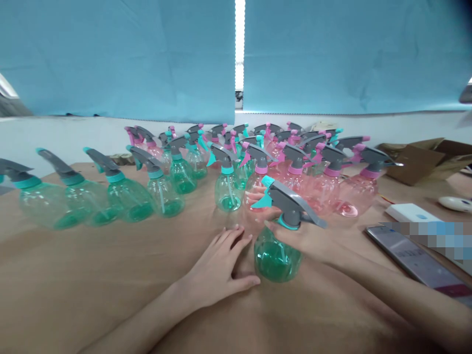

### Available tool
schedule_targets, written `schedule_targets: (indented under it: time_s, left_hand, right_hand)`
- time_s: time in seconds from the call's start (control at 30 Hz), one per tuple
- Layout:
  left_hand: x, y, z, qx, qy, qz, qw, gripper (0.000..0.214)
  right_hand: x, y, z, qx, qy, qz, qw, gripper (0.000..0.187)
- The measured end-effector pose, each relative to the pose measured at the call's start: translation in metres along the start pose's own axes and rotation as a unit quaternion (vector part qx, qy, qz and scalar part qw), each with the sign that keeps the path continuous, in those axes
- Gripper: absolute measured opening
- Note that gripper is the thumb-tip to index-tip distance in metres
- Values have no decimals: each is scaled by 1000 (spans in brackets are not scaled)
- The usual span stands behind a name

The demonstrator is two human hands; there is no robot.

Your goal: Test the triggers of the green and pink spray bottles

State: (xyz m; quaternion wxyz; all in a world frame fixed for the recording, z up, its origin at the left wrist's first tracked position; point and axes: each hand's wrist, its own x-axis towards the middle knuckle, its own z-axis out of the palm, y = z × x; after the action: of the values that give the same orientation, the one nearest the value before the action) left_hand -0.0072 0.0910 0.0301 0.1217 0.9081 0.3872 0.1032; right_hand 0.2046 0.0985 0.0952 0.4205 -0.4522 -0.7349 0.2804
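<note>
My right hand grips a green spray bottle around its neck, below the grey and turquoise trigger head. The bottle tilts slightly, with its nozzle pointing to the left. Just left of it, my left hand rests open near the table top, fingers stretched and thumb apart, close to the bottle's base but holding nothing. Directly behind stands another green spray bottle, next to a pink spray bottle in a row of pink ones. Fingers of my right hand partly cover a pink bottle behind.
Several green spray bottles line the left side of the wooden table. More pink and green ones crowd the back. On the right lie a phone, a white box, a white mouse and an open cardboard box.
</note>
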Motion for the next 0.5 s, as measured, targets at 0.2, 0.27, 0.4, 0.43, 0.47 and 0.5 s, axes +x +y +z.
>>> schedule_targets:
  time_s: [0.2, 0.27, 0.4, 0.43, 0.47, 0.5]
  left_hand:
    - [0, 0, 0, -3, -5, -3, 1000, 80]
    - [0, 0, 0, -4, -4, -4, 1000, 80]
    - [0, 0, -1, -2, -5, -7, 1000, 80]
    - [1, 1, -1, -1, -7, -8, 1000, 81]
    - [1, 1, -1, 0, -9, -9, 1000, 81]
    - [1, 1, -1, 1, -12, -9, 1000, 81]
  right_hand:
    - [0, 6, 1, -24, -9, 7, 1000, 15]
    - [-1, 8, 1, -33, -13, 10, 999, 16]
    - [-2, 10, 3, -53, 4, 18, 998, 16]
    - [-2, 10, 3, -56, 7, 14, 998, 15]
    - [-2, 9, 3, -57, 9, 9, 998, 14]
    - [-1, 7, 3, -56, 8, 5, 998, 13]
